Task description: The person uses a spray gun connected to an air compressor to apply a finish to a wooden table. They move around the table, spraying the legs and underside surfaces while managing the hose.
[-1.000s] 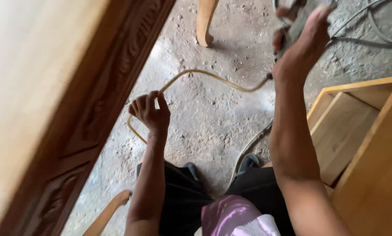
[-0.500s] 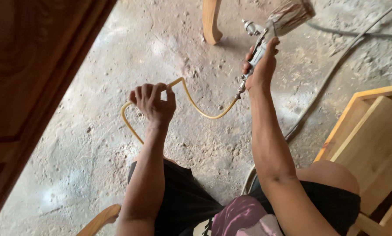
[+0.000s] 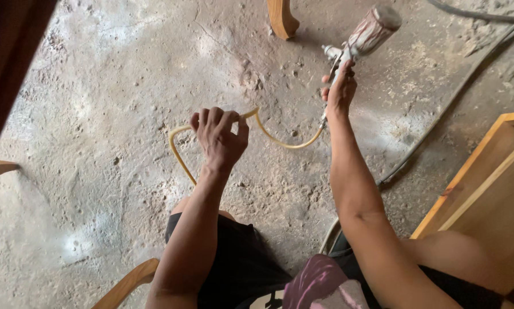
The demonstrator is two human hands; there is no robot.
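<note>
My right hand grips the handle of a metal spray gun, held out over the concrete floor. The gun's stained cup tilts up and to the right. A thin yellow hose hangs in a curve from the bottom of the gun's handle to my left hand. That hand is closed around the hose, which loops out past it on the left and back down behind my wrist. My legs in dark shorts show at the bottom.
A curved wooden furniture leg stands at the top. A light wooden panel frame lies at the right. A dark hose runs across the floor. Dark carved wood fills the top left; a wooden piece is near my knee.
The view has swung away from the carved wood at the left. My right hand has come down and left with the spray gun, and the left hand now holds the hose nearer the middle.
</note>
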